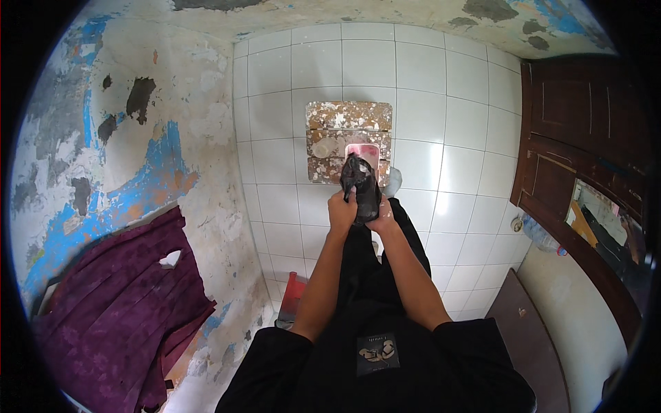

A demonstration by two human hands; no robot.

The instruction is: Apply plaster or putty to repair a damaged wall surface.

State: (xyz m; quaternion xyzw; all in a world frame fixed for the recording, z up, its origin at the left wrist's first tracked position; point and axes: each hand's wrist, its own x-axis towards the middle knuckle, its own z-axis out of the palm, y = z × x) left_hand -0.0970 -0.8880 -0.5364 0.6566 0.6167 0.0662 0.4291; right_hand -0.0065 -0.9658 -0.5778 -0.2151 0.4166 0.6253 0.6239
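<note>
Both of my hands grip a black plastic bag (370,196) in front of my body. My left hand (342,212) is closed on its left side, and my right hand (384,216) wraps its lower right side. The bag's crumpled upper end overlaps a small white container with pink inside (363,149). What the bag holds is hidden. The container appears to sit on a low wooden stool (323,113) with slatted boards, spattered with white paint. A round pale mark or lid (323,147) shows on its left part.
White tiles (418,117) cover the floor. To the left, a purple cloth (131,296) hangs on a peeling wall (200,117). A red dustpan-like object (293,292) lies low left. Along the right stand a dark wooden cabinet (551,172), a clear plastic bottle (540,235) and a brown board (527,330).
</note>
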